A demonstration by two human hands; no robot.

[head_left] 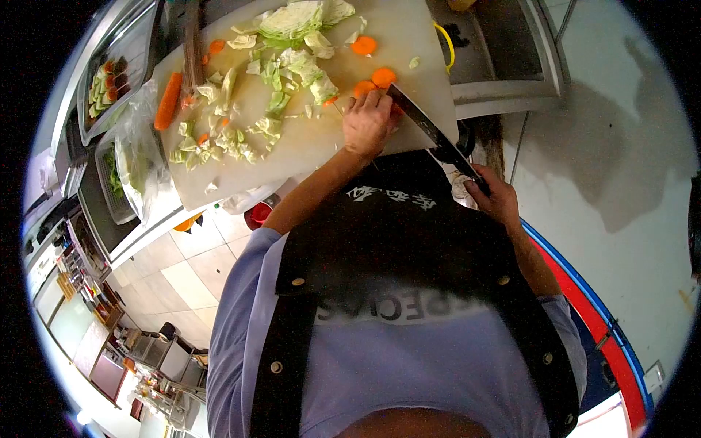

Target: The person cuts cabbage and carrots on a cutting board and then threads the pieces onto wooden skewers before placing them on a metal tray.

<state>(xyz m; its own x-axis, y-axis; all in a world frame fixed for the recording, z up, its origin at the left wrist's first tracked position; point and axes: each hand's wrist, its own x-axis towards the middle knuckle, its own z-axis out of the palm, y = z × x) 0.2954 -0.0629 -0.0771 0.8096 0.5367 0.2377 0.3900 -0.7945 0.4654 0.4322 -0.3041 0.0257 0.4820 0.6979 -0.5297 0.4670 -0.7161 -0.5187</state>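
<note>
My right hand (498, 196) is closed round the handle of a long dark knife (431, 131), whose blade slants up and left onto the white cutting board (307, 139). Beside the blade's far end, my left hand (367, 125) presses its curled fingers down on a carrot piece (396, 109), mostly hidden under them. Round carrot slices (383, 77) lie just beyond the fingertips, with another slice (364, 46) farther up. Chopped cabbage (299, 69) is scattered over the board, and a larger cabbage piece (299, 20) lies at its top. A long carrot (168, 101) rests near the left edge.
Left of the board are a clear plastic bag (142, 157) and a tray of cut vegetables (109, 87). A metal basin (496, 44) adjoins the board at the upper right. A red container (258, 214) shows below the board beside my left forearm.
</note>
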